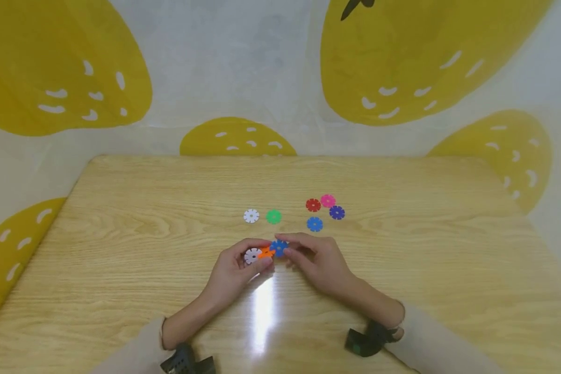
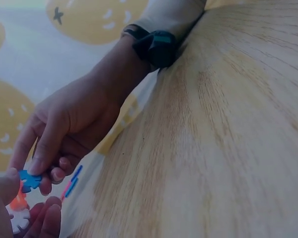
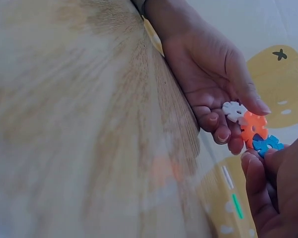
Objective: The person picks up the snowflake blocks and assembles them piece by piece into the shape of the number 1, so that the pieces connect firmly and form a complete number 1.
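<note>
Both hands meet over the table around a small chain of notched plastic discs. My left hand (image 1: pixel 229 267) pinches the orange disc (image 3: pixel 253 126) between thumb and fingers. A white disc (image 1: pixel 252 255) joins the orange one on its left side, near the palm. On the chain's other side, my right hand (image 1: pixel 324 262) pinches a blue disc (image 1: pixel 278 248) by its edge with thumb and fingertips. In the right wrist view this blue disc sits against the orange one, at an angle to it. Fingers partly hide where these two meet.
Beyond the hands, a loose white disc (image 1: pixel 251 216) and a green disc (image 1: pixel 273 216) lie flat on the wooden table (image 1: pixel 145 223). To their right are a red disc (image 1: pixel 313 205), a pink disc (image 1: pixel 328 200), a dark blue disc (image 1: pixel 337 212) and another blue disc (image 1: pixel 315 224).
</note>
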A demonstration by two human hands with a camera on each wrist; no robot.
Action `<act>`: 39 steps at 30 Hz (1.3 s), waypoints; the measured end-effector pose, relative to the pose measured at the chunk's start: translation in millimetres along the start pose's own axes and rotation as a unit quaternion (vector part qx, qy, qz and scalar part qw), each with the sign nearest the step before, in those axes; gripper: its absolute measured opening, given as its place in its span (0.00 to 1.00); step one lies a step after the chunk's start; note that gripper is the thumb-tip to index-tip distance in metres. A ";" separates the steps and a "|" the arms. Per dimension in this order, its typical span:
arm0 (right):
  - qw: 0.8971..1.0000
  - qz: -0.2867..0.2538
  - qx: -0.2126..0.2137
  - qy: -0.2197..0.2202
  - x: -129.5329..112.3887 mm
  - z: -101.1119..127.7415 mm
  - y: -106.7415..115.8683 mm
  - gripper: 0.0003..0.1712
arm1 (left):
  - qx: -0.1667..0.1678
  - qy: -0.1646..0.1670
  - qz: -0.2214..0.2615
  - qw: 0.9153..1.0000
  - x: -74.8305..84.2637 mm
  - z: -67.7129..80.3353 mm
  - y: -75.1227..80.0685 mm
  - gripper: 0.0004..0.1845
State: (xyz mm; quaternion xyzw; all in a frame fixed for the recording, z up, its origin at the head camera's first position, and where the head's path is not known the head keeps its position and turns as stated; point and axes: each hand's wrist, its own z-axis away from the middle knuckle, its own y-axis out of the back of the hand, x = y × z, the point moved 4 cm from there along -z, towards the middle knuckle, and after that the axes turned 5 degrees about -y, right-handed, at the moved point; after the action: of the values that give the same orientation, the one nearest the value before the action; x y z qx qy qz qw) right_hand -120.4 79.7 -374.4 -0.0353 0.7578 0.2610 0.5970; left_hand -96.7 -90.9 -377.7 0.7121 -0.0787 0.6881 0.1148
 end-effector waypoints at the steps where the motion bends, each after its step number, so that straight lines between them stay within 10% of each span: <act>1: 1.000 -0.006 -0.002 -0.006 0.1 0.1 0.0 0.16 | 0.002 -0.003 -0.010 1.000 0.0 0.4 0.2 0.16; 14: 0.990 -0.119 -0.017 -0.069 17.0 1.5 -1.5 0.14 | 0.022 -0.147 -0.074 0.986 11.3 2.8 -3.4 0.20; 25: 0.976 -0.175 -0.053 -0.116 15.7 5.6 -10.2 0.15 | 0.031 -0.317 -0.169 0.933 24.5 5.0 -7.5 0.23; 39: 0.970 -0.188 -0.067 -0.135 3.9 7.2 -12.8 0.13 | 0.037 -0.325 -0.214 0.920 -5.8 1.1 -3.7 0.27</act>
State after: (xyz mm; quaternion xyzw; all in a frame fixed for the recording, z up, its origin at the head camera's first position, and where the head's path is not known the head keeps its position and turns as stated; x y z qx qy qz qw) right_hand -110.5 72.8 -383.6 -0.1815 0.6304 0.1963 0.7287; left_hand -94.9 -87.9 -383.8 0.9002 0.0683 0.3804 0.2007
